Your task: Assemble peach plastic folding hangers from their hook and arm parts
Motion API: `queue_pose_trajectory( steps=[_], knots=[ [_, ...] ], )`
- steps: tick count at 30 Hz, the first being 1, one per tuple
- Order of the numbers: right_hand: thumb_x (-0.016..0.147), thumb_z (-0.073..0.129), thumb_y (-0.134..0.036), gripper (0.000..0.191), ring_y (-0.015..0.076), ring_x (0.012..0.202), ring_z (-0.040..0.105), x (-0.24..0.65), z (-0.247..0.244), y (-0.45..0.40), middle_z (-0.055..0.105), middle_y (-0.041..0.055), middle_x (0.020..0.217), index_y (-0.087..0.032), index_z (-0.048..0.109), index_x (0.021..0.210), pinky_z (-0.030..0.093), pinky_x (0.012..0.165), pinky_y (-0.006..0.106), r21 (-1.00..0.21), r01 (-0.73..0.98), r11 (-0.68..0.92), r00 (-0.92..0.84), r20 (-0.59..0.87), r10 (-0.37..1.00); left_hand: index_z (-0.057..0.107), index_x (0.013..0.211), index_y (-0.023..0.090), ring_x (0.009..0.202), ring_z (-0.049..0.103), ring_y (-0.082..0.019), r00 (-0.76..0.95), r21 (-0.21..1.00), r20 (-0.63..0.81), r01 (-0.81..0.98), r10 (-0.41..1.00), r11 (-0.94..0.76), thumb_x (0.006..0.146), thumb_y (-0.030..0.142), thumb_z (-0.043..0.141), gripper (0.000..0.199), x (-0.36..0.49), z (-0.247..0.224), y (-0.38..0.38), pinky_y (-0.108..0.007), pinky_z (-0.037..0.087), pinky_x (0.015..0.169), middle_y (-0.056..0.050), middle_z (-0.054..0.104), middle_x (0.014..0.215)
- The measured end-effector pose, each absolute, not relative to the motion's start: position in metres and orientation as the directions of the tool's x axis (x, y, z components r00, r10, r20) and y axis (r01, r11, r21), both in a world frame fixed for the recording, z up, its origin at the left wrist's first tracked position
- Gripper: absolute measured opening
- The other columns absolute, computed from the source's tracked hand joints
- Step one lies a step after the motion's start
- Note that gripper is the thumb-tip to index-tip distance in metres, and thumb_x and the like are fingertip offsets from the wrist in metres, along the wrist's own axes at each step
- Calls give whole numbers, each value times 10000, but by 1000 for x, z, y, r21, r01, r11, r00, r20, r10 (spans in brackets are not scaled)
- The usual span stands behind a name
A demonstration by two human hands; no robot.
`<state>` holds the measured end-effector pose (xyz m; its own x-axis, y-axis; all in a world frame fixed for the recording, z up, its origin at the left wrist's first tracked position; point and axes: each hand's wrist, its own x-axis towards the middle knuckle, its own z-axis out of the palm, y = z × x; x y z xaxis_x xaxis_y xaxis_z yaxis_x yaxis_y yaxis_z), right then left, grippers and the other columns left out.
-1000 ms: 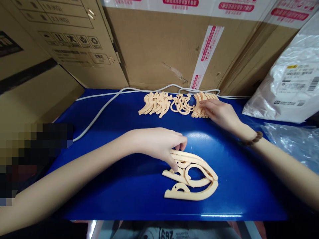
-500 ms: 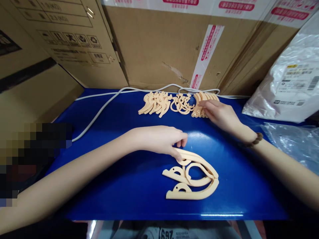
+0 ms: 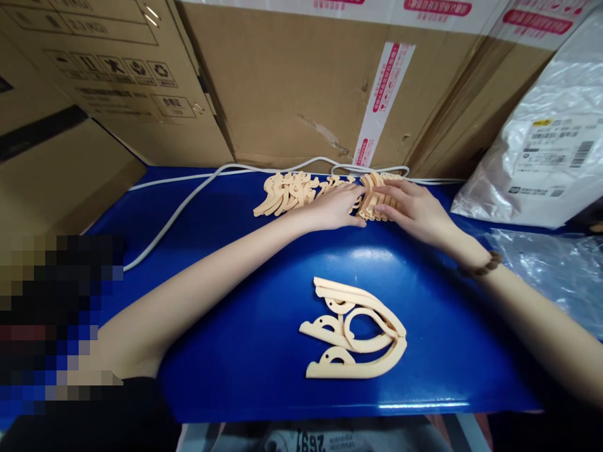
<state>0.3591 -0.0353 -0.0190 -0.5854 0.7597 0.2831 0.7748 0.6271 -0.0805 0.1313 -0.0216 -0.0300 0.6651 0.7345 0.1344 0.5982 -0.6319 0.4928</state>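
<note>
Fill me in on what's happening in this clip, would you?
A person has both bare hands at the back of a blue table. The left hand and right hand meet the row of curved cream pieces from either side; whether either grips one is unclear. Left of that row are a partly hidden hook pile and another cream pile. Nearer the front edge, a cream arrangement lies untouched.

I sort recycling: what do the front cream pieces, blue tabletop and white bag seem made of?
Cream pieces: likely moulded plastic, satin; smooth and evenly coloured. Tabletop: glossy, with bright reflections; plastic or painted, unclear which. White bag: probably plastic film, shiny and crinkled with highlights.
</note>
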Motion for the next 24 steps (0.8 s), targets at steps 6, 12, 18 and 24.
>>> queue_pose_trajectory(
  steps=[6, 12, 18, 24],
  knots=[
    [957, 432, -574, 528, 325, 1334, 472, 356, -27, -38, 575, 137, 1379, -255, 567, 1356, 214, 1136, 621, -76, 804, 590, -555, 263, 790, 427, 1419, 65, 1366, 436, -262, 671, 511, 179, 562, 720, -650, 829, 267, 699, 681, 133, -36, -21, -364, 313, 1138, -196, 482, 1459],
    [953, 438, -582, 548, 323, 1338, 468, 353, -27, -40, 557, 135, 1403, -233, 556, 1358, 204, 1144, 611, -139, 801, 583, -542, 247, 803, 447, 1403, 81, 1360, 449, -272, 661, 510, 208, 555, 720, -657, 818, 249, 708, 662, 134, -40, -17, -383, 327, 1136, -190, 492, 1455],
    [953, 432, -584, 550, 327, 1351, 450, 352, -28, -40, 544, 133, 1418, -230, 550, 1356, 202, 1144, 612, -141, 800, 584, -543, 246, 803, 434, 1416, 78, 1382, 426, -278, 667, 504, 209, 553, 715, -664, 809, 257, 716, 692, 133, -40, -16, -390, 318, 1147, -194, 466, 1478],
    [953, 424, -588, 548, 327, 1335, 467, 352, -28, -39, 550, 136, 1410, -228, 548, 1347, 203, 1140, 620, -144, 794, 591, -548, 250, 798, 407, 1439, 85, 1385, 422, -278, 648, 519, 216, 557, 730, -648, 791, 254, 729, 742, 133, -39, -16, -387, 319, 1146, -183, 457, 1491]
  ],
)
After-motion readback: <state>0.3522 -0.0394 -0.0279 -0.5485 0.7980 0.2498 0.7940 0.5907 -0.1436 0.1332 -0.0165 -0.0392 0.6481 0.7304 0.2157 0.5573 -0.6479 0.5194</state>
